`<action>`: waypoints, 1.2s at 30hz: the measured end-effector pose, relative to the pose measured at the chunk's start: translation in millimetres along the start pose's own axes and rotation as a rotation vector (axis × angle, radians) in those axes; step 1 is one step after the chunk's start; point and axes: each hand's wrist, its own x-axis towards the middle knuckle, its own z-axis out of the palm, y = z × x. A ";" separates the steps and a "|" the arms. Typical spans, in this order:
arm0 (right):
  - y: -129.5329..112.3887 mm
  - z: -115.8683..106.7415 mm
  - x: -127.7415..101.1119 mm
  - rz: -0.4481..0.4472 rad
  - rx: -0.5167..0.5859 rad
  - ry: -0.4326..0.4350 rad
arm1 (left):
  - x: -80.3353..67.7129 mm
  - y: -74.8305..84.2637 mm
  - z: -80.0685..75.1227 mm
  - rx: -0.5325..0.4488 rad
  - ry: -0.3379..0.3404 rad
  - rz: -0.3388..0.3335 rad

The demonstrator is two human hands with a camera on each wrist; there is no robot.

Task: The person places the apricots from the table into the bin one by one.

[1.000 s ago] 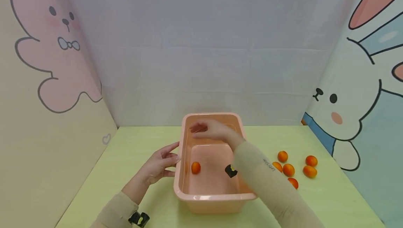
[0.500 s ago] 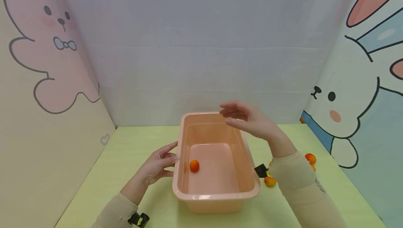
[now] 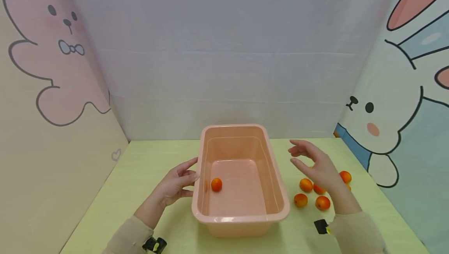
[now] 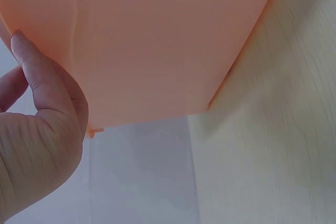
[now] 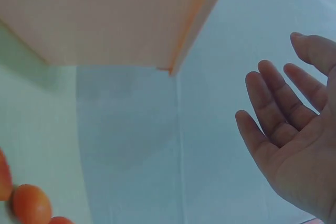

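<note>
On the pale table [image 3: 147, 160], a peach bin [image 3: 242, 219] stands mid-scene, one orange fruit [image 3: 216, 184] inside toward its left wall. Left hand [image 3: 175, 184] touches the left rim, fingers extended. Right hand [image 3: 315, 165] in the air right of it, thumb and fingers apart; loose fruits [image 3: 322, 203] nearby, some hidden.

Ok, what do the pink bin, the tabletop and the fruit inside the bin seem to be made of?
Bin: probably moulded plastic, smooth and glossy; its rim shows highlights.
Tabletop: perhaps wood or wood-look laminate; faint grain shows in the left wrist view.
Fruit: smooth orange skin; real or artificial, I can't tell.
</note>
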 end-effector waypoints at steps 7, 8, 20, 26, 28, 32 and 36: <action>38.2 5.9 -45.4 0.164 -0.044 0.110 | 0.2 -1.5 -0.9 0.004 0.003 0.001; 43.0 6.7 -50.7 0.171 -0.030 0.127 | 0.3 -1.7 -1.0 0.004 0.002 0.001; 86.3 9.9 -95.6 0.347 -0.031 0.136 | -0.4 -1.9 -0.8 0.003 0.003 0.001; 101.5 9.4 -110.2 0.415 -0.003 0.109 | -0.8 -1.7 -0.6 -0.001 -0.001 0.006; 105.5 9.2 -113.4 0.433 0.015 0.099 | -1.0 -1.6 -0.4 -0.005 -0.005 0.008; 109.7 8.3 -118.2 0.506 0.043 0.052 | -0.7 -1.0 0.4 -0.012 -0.011 0.013; 115.8 6.9 -122.4 0.552 0.070 0.005 | -0.2 -0.8 0.5 -0.012 -0.007 0.011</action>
